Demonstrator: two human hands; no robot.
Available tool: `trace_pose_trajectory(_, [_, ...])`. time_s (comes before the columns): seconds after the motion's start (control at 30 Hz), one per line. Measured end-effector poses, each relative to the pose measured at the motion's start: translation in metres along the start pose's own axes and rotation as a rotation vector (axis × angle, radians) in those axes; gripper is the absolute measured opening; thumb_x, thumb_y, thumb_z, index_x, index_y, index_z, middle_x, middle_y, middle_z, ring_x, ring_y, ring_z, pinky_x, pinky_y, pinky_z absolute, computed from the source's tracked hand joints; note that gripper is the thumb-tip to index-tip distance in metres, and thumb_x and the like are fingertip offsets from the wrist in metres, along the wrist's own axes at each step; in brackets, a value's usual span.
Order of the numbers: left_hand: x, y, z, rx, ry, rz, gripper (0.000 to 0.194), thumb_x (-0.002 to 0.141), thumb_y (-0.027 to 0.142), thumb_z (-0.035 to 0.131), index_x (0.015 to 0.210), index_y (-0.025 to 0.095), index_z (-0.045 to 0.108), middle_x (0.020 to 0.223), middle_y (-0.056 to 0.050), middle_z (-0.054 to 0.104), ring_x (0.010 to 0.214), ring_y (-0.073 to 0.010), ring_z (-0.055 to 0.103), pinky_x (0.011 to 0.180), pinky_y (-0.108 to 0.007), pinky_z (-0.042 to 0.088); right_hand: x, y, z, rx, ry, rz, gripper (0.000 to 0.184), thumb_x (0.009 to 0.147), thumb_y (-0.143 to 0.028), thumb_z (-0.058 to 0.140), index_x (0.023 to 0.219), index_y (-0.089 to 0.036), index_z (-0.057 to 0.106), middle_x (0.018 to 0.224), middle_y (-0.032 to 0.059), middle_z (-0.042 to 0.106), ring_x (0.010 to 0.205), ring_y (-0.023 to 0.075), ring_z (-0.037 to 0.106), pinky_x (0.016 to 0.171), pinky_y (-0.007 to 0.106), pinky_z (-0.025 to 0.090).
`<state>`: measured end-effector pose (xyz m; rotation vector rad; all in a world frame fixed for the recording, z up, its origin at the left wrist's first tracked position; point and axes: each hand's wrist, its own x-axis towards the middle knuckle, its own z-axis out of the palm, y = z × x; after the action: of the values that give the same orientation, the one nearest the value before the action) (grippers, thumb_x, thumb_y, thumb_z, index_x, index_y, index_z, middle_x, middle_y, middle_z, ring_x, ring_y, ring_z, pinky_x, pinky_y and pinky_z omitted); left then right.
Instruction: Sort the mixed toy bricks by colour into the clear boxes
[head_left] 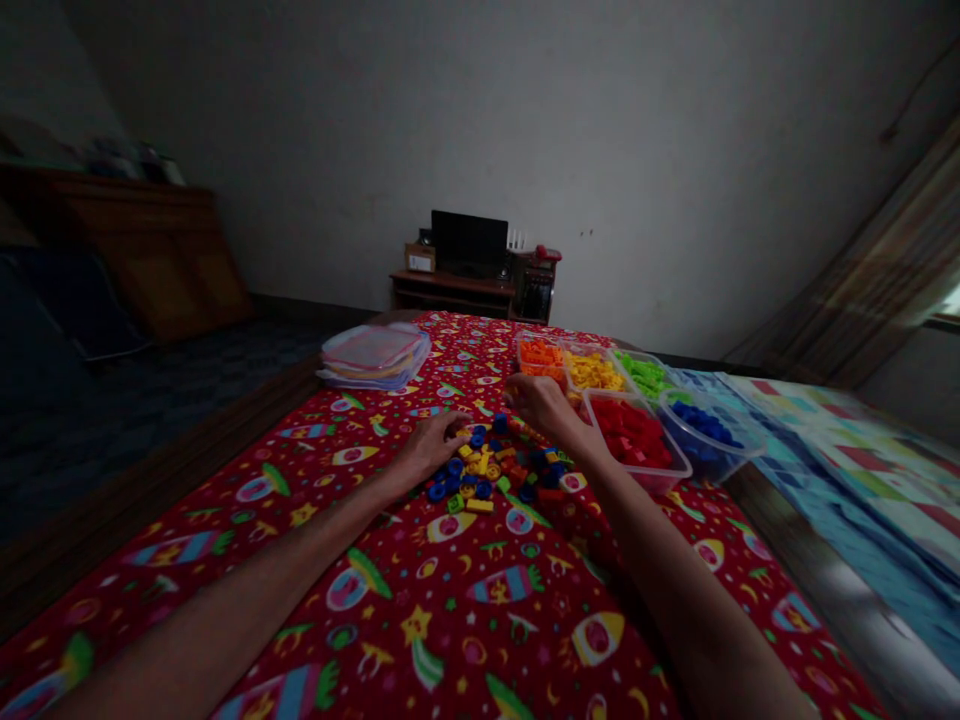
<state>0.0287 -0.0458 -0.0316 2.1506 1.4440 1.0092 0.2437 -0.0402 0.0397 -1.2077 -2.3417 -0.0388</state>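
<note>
A loose pile of small toy building bricks (480,465) in yellow, blue, red, orange and green lies on the red patterned cloth. My left hand (431,445) rests at the pile's left edge, its thumb and forefinger apart beside the bricks. My right hand (541,403) is raised above the far right side of the pile, near the sorted tubs. Its fingers are curled together, and anything between them is hidden. Just right of this hand stands a clear tub of red bricks (634,435).
Behind the red tub stand tubs of orange bricks (541,356), yellow bricks (594,371) and green bricks (642,374). A tub of blue bricks (703,425) sits at the right table edge. Stacked clear lids (375,355) lie at the far left.
</note>
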Motion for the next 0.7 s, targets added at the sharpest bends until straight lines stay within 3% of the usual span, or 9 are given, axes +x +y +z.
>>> trace_pose_trajectory(0.13, [0.001,-0.001,0.001,-0.072,-0.005,-0.021,0.034,0.071,0.034,0.06,0.099,0.016,0.067,0.088,-0.006,0.072,0.076,-0.0214,0.065,0.07,-0.031,0.051,-0.008,0.017,-0.023,-0.101,-0.159,0.125,0.022,0.08,-0.011,0.047,0.087,-0.011,0.068,0.077,0.0075,0.064,0.068,0.0132,0.052,0.061,0.023,0.032])
trace_pose_trajectory(0.27, [0.001,0.0,0.0,-0.087,-0.005,-0.022,0.035,0.071,0.038,0.061,0.097,0.016,0.067,0.089,-0.007,0.072,0.078,-0.0219,0.065,0.072,-0.032,0.051,-0.013,0.022,-0.018,-0.158,-0.263,0.157,0.025,0.082,-0.013,0.049,0.097,-0.014,0.069,0.085,0.0094,0.067,0.078,0.0153,0.057,0.067,0.022,0.036])
trace_pose_trajectory(0.37, [0.0,0.001,-0.001,-0.097,0.004,-0.018,0.036,0.071,0.039,0.06,0.098,0.017,0.067,0.091,-0.007,0.072,0.08,-0.0221,0.065,0.072,-0.032,0.052,-0.014,0.019,-0.007,-0.146,-0.264,0.123,0.024,0.083,-0.014,0.051,0.1,-0.014,0.067,0.088,0.0093,0.067,0.081,0.0152,0.058,0.071,0.022,0.038])
trace_pose_trajectory(0.53, [0.001,-0.002,0.0,-0.178,0.001,-0.055,0.04,0.068,0.041,0.063,0.1,0.017,0.066,0.089,-0.007,0.072,0.081,-0.0231,0.066,0.073,-0.034,0.052,-0.017,0.016,0.01,-0.108,-0.283,0.086,0.017,0.081,-0.012,0.054,0.088,-0.013,0.069,0.078,0.0072,0.066,0.07,0.0133,0.056,0.066,0.022,0.038])
trace_pose_trajectory(0.7, [0.002,-0.001,-0.001,-0.333,0.052,-0.12,0.047,0.059,0.041,0.072,0.099,0.017,0.065,0.095,-0.008,0.071,0.089,-0.025,0.066,0.08,-0.038,0.052,-0.015,0.013,0.004,-0.011,-0.157,0.055,0.022,0.079,-0.005,0.051,0.089,-0.01,0.07,0.074,0.0069,0.066,0.066,0.0117,0.055,0.063,0.021,0.038])
